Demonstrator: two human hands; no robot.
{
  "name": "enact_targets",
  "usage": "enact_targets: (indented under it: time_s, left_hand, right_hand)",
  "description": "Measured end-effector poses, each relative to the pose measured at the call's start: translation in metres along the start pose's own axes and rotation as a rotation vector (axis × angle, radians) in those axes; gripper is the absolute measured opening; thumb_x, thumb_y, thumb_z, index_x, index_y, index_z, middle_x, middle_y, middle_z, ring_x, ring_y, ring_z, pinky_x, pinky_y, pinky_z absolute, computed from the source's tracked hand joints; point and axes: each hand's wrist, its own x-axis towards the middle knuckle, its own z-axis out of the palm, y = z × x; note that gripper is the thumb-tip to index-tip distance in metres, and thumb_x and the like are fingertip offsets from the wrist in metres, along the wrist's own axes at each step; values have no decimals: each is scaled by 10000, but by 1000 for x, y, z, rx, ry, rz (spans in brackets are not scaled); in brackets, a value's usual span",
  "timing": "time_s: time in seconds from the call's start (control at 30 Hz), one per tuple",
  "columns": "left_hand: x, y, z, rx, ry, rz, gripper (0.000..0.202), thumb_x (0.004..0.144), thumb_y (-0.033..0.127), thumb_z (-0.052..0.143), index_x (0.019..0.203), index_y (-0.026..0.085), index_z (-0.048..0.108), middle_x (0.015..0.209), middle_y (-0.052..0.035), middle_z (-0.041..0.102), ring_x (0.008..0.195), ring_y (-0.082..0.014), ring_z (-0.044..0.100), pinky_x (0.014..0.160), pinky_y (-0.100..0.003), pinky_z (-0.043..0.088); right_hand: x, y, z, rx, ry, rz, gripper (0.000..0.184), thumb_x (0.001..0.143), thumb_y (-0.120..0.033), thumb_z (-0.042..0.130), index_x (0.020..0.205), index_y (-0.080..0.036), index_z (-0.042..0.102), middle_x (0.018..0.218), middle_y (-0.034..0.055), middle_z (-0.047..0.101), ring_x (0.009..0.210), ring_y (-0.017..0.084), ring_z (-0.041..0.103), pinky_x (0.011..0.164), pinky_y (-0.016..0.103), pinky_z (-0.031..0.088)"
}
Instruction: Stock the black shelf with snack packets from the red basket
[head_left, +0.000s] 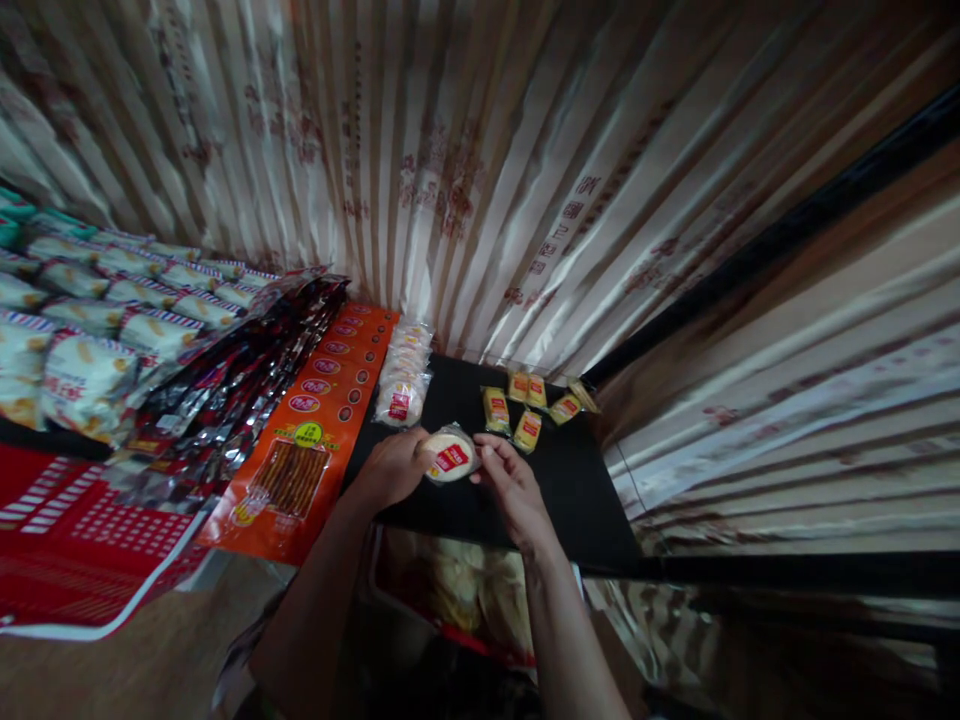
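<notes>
Both hands met over the front part of the black shelf [577,500], and between them was a round packet [451,458] — a pale disc in clear wrap with a red label across it. The left hand [391,467] had its fingers curled around the packet's left edge, closed on it. The right hand [511,482] pinched the right edge between thumb and fingertips, so the packet was clamped from both sides and held just above the shelf (whether its underside touched the surface could not be told).

Just behind the packet a row of like round packets [405,372] ran back toward the striped curtain [487,180]. To the right of that row lay a loose cluster of small yellow packets [527,407], well clear of the hands. Left of the shelf were orange packs [319,420] laid in an overlapping line, then dark shiny packs [240,385], then white packs with blue trim [97,320] — and red packs [67,520] nearest the front. Below the shelf edge sat a bag of pale snacks [469,590].
</notes>
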Motion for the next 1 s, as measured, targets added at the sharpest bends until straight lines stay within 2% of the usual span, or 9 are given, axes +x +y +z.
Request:
enact_targets:
  time_s: [0.17, 0.4, 0.47, 0.67, 0.73, 0.83, 0.87, 0.93, 1.0]
  left_hand:
    - [7, -10, -9, 98, 69, -125, 261, 864, 246, 360, 995, 169, 573, 970, -84, 673, 898, -190, 623, 738, -253, 426]
    - [14, -15, -20, 89, 142, -249, 295, 871, 236, 366, 1069, 152, 569, 991, -113, 676, 903, -210, 631, 748, -279, 445]
    - [15, -18, -22, 16, 185, -228, 283, 864, 248, 393, 1061, 153, 574, 985, -105, 675, 902, -208, 628, 761, -291, 455]
    - [20, -25, -27, -474, 297, -131, 337, 783, 244, 516, 1110, 164, 534, 953, -30, 666, 757, -129, 617, 677, -238, 499]
    - [18, -27, -31, -505, 268, -94, 325, 771, 215, 510, 1088, 176, 565, 930, -15, 667, 750, -122, 611, 680, -232, 501]
    - [12, -29, -37, -397, 191, -19, 309, 735, 185, 531, 1024, 218, 634, 961, 1, 662, 813, -129, 602, 750, -237, 490]
    - [10, -29, -39, -362, 172, 4, 307, 729, 178, 533, 1010, 227, 647, 974, 5, 658, 835, -131, 598, 774, -239, 483]
    - [6, -27, -41, -323, 126, 62, 311, 730, 167, 522, 1005, 233, 652, 983, 9, 653, 859, -133, 592, 797, -238, 473]
    - [3, -25, -41, -298, 73, 142, 312, 740, 158, 510, 1010, 235, 647, 1000, 7, 647, 885, -133, 585, 809, -232, 463]
  right_hand:
    - [18, 11, 31, 79, -2, 79, 488, 585, -419, 762, 984, -199, 587, 772, -11, 656, 648, 107, 576, 575, 214, 453]
    - [34, 16, 59, 22, -56, 24, 377, 590, -395, 752, 860, -187, 590, 749, -4, 677, 640, 118, 574, 532, 201, 410]
    - [36, 14, 63, 23, -52, 14, 364, 612, -406, 738, 860, -185, 591, 759, -2, 675, 642, 114, 572, 522, 192, 406]
    - [38, -2, 65, 18, -62, 38, 407, 664, -489, 677, 918, -191, 567, 859, 28, 660, 704, 135, 589, 567, 235, 484]
    - [38, -12, 57, -135, 18, -63, 465, 680, -531, 643, 982, -188, 557, 934, 64, 651, 761, 170, 598, 612, 293, 510]
    - [34, -33, 42, -516, 340, -393, 641, 680, -520, 658, 1205, -199, 478, 1189, 124, 560, 1007, 249, 551, 777, 393, 494]
    - [32, -40, 37, -655, 380, -491, 674, 671, -510, 677, 1236, -209, 469, 1254, 128, 519, 1085, 275, 507, 836, 422, 467]
    - [27, -49, 34, -838, 253, -599, 606, 706, -490, 661, 1234, -239, 499, 1246, 108, 536, 1102, 283, 495, 858, 432, 449]
    - [22, -51, 36, -902, 24, -602, 489, 774, -450, 607, 1217, -258, 528, 1107, 81, 622, 999, 252, 550, 812, 400, 468]
